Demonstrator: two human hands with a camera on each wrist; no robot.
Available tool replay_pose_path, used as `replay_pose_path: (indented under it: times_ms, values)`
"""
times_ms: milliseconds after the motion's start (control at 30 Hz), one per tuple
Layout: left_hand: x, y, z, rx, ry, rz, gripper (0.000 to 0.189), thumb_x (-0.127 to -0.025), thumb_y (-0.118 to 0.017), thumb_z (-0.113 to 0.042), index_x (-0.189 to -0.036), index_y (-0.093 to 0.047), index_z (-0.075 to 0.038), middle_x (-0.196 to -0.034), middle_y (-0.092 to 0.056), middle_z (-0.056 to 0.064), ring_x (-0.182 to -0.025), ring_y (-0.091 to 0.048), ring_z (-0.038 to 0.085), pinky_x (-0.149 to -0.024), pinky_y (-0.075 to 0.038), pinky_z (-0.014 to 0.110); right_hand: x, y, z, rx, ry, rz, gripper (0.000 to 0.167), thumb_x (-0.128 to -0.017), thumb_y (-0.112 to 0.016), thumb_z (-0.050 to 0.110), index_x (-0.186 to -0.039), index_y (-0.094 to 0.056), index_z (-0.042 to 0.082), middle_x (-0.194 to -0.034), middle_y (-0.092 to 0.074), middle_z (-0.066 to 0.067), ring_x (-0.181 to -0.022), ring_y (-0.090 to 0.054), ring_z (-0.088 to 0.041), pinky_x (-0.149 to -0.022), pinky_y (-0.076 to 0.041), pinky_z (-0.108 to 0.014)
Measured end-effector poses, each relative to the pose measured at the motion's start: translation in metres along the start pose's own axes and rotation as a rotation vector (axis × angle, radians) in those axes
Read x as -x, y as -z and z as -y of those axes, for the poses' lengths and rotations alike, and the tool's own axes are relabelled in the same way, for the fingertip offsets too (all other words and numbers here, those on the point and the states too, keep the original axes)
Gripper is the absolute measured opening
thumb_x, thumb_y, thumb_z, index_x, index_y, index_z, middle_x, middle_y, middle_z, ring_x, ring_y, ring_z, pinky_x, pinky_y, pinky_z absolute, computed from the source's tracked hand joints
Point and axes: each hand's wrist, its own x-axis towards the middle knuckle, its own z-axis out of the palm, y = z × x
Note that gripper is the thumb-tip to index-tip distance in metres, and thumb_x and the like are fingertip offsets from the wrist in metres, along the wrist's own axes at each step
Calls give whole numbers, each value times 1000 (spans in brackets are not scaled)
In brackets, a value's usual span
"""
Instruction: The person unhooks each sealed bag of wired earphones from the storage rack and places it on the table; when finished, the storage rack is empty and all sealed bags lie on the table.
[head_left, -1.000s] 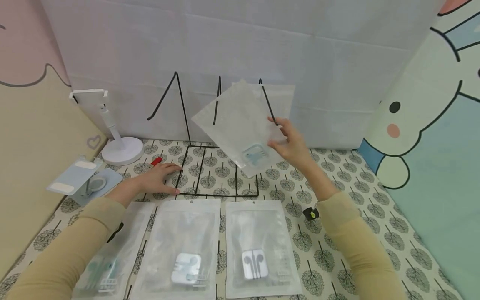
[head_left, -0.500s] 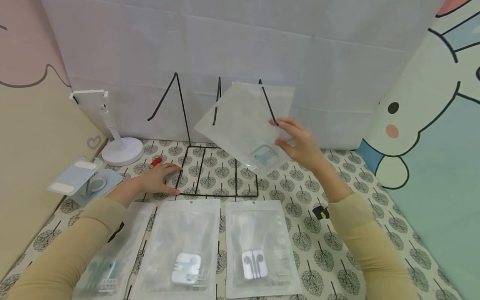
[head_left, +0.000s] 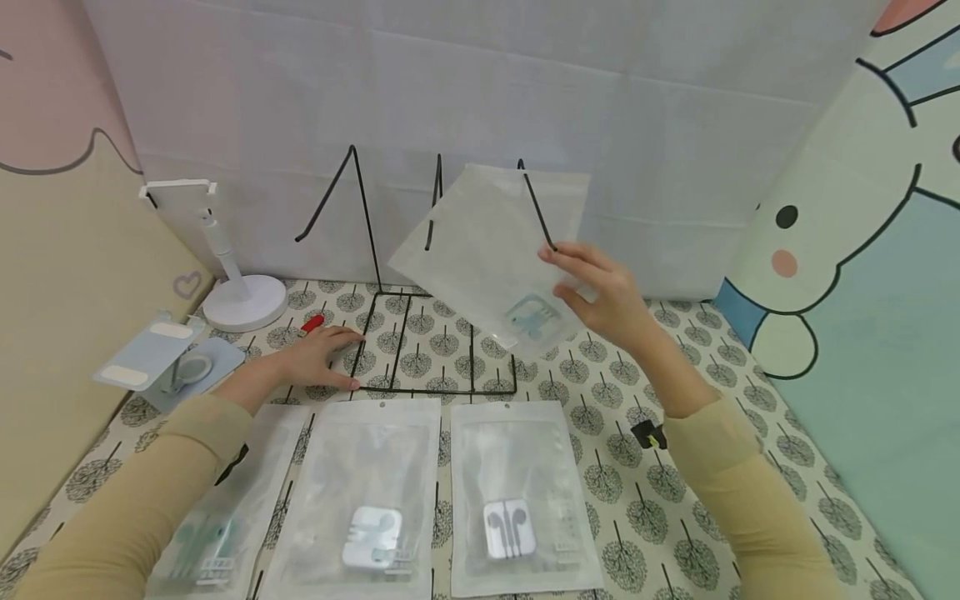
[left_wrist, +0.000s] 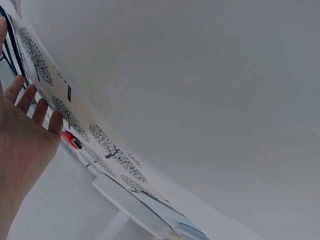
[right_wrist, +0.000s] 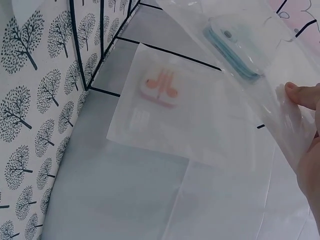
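Observation:
My right hand [head_left: 603, 292] pinches the edge of a frosted zip bag [head_left: 480, 242] near the tip of the rack's right hook. Tilted to one side, this bag holds earphones in a blue-edged case [right_wrist: 237, 45]. Behind it, a second frosted bag [right_wrist: 200, 120] with orange earphones [right_wrist: 161, 87] hangs at the black wire display rack [head_left: 442, 390]. My left hand [head_left: 318, 357] lies by the left side of the rack's base, fingers relaxed and touching the wire. In the left wrist view its palm and spread fingers [left_wrist: 40, 111] hold nothing.
Three frosted bags lie along the front: one with teal contents [head_left: 247, 467], one with white-cased earphones [head_left: 375, 450], one with grey earphones [head_left: 510, 450]. At left stand a white phone stand [head_left: 243, 302] and a blue folding stand [head_left: 165, 354]. A red item [head_left: 313, 322] lies near my left hand.
My right hand has moved slightly right, carrying the tilted bag and its lower corner rightward under the right hook. My left hand stays in place.

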Motion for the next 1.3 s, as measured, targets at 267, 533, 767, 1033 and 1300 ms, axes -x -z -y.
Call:
replay_pose_path:
  times_ms: [267,533,767,1033,1300]
  values:
    - [1,1,-2,10,1,3,93,-77,-68,-59,-147,-32,-10,-151,-22,24,-137,-11,52,-101,-18,74,1,5,9,9,32,3,55,-71,-72,-16,-122,-61,0,-120,-63,-14,-117,-57,-21,-99,-45,-27]
    - [1,1,-3,11,-1,-2,91,-78,-68,-59,-146,-33,-9,-151,-23,25,-137,-11,53,-101,-19,73,3,14,20,41,18,31,59,-69,-73,-16,-124,-62,5,-119,-62,-15,-113,-59,-24,-97,-46,-24]
    - [1,1,-2,9,5,4,93,-77,-67,-60,-147,-32,-10,-152,-21,24,-137,-11,52,-101,-18,74,4,23,26,29,23,45,59,-70,-73,-13,-124,-62,6,-118,-62,-15,-112,-59,-22,-96,-46,-24]
    - [-1,1,-2,18,-3,0,91,-78,-68,-58,-147,-33,-10,-151,-23,24,-138,-11,52,-102,-18,73,12,34,33,23,18,29,36,-91,-64,23,-124,-63,8,-116,-64,-15,-113,-58,-18,-97,-45,-23]
    - [0,0,-3,15,-7,-4,92,-77,-68,-59,-146,-34,-9,-151,-23,24,-137,-11,52,-102,-18,73,25,54,42,87,-82,20,47,-90,-63,37,-123,-63,4,-116,-62,-17,-114,-56,-10,-95,-44,-15]
